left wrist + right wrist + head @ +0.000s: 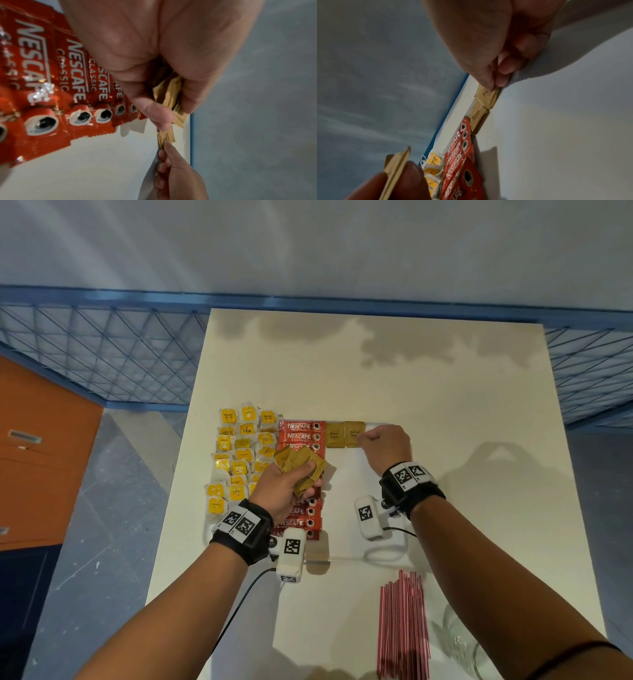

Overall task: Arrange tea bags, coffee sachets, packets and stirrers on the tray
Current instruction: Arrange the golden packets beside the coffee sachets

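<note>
Right hand (385,441) pinching second brown sugar packet (354,434) at tray's (387,556) far edge; left hand (286,489) clutching spare packets (301,470) above Nescafé sachets (301,436). Best pressed flat, edge flush against first packet (334,434), before releasing.

Head view looking steeply down over table (445,405), wrist views close, low, facing away, all sharing red sachets (301,436).

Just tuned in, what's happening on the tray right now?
The right hand pinches a brown sugar packet at the tray's far edge, beside one already laid. The left hand holds a bunch of brown packets above the red coffee sachets. Tea bags lie left; the stirrers wait off the tray.
</note>
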`<state>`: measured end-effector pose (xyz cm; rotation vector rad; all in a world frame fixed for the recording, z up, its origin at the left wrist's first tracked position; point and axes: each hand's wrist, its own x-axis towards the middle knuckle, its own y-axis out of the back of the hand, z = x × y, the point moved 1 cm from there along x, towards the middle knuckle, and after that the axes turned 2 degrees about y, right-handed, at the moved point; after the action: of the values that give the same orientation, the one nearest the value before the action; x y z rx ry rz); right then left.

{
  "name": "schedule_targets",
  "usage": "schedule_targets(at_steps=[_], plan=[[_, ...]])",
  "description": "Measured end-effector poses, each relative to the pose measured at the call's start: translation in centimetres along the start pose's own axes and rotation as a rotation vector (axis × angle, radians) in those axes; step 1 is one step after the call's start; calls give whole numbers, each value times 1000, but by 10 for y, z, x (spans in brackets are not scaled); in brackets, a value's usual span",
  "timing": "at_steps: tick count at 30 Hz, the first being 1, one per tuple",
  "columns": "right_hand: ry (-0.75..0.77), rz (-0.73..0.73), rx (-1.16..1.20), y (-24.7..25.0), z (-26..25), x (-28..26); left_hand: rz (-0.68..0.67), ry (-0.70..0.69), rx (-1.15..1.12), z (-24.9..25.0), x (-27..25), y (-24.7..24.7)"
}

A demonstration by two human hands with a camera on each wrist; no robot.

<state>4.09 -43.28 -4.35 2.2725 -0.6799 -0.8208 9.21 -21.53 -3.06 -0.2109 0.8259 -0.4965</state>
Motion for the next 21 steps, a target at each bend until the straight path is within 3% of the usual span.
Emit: schedule_targets(at_steps=[12,16,21], plan=[[-3,9,25,5,-4,-5,5,-6,85,-3,3,1],[21,45,147,8,-5,-15,-9,1,120,0,2,0],[141,-118,214,-2,3,-33,-25,-21,141,-1,2,0]])
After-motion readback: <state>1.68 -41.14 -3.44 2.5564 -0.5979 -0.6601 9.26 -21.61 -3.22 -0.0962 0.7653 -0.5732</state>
